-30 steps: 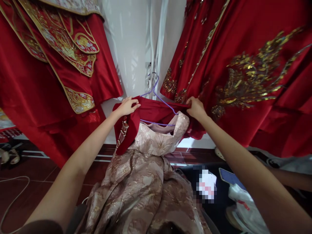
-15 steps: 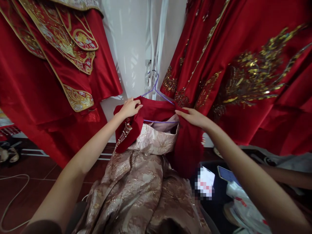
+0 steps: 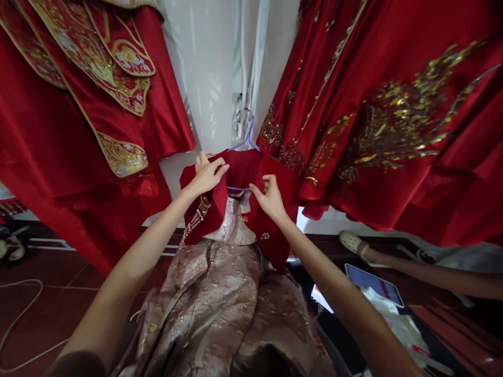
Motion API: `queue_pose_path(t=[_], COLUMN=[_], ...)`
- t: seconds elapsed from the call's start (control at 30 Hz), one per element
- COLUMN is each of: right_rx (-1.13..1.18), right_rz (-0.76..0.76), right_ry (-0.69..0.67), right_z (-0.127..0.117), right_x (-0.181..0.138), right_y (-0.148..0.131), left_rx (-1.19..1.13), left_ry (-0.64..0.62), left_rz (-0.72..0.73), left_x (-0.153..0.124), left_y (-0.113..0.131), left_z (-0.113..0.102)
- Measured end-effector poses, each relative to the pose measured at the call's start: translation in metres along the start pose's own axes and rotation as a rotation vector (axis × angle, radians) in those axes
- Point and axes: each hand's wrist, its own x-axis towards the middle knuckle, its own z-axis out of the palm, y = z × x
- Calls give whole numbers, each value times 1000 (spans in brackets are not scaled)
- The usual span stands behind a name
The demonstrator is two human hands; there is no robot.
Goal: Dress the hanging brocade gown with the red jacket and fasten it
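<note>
A small red velvet jacket [image 3: 243,173] hangs on a purple wire hanger [image 3: 247,140] over a pinkish-gold brocade dress [image 3: 220,309]. My left hand [image 3: 206,175] is closed on the jacket's left front edge, just above a beaded tassel [image 3: 196,215]. My right hand [image 3: 270,199] pinches the jacket's right front panel and holds it toward the middle of the chest. The two hands are close together at the jacket's opening. The dress spreads down toward me below them.
Large red gowns with gold embroidery hang at left [image 3: 78,115] and right [image 3: 393,115], framing a white wall [image 3: 212,78]. Another person's leg and white shoe [image 3: 353,242] lie at right on the dark red floor, near a tablet [image 3: 373,283]. A cable [image 3: 23,324] trails at left.
My right hand has moved left from the jacket's right shoulder to its front, drawing the right panel over the brocade dress. My left hand kept its grip on the left edge.
</note>
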Motion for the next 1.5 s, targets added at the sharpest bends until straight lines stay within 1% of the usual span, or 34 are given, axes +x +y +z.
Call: queue_pose_path(t=[0.07,0.17,0.23,0.3,0.37,0.5,0.53,0.6,0.7,0.77,0.83,0.9,1.07,1.17,1.3,1.4,1.5], right_rx=[115,215,268,329,408,582,616,664,679,646,606,580,558,538,489,431,356], right_rz=[-24,-15,8,23,59,195,219,242,223,201,180,159,145,162,125,67,12], right_ry=[16,-76,-143,-183,-210,-283,-304,-337,-346,-344,-345,-334,-301,-256,-153,-99,-31], right_z=[-2,4,12,19,23,18,15,11,8,7,7,6,7,11,17,20,21], right_x=[-1,-1,0,1,0,-2,-3,-4,-7,-9,-12,-13,-13,-11,-10,-13,-16], right_y=[4,-4,-12,-19,-20,-12,-9,-5,-3,-2,-2,-1,2,2,-2,-7,-11], left_rx=[-59,-177,-247,-312,-385,-660,-730,-805,-813,-842,-882,-882,-778,-709,-596,-518,-533], left_ry=[1,-63,-89,-149,-211,-231,-221,-181,-70,-2,41,37,-60,-80,-79,-45,-18], left_rz=[-17,-58,-27,33,28,-170,-202,-203,-166,-191,-233,-231,-106,-66,-28,-28,-41], left_x=[-11,-21,-22,-22,-23,-34,-39,-48,-59,-63,-65,-65,-63,-62,-62,-63,-64], left_y=[7,21,33,44,50,43,40,34,31,31,31,32,33,32,32,34,37], left_z=[-8,-18,-16,-6,9,32,35,41,48,53,57,57,50,47,44,41,39])
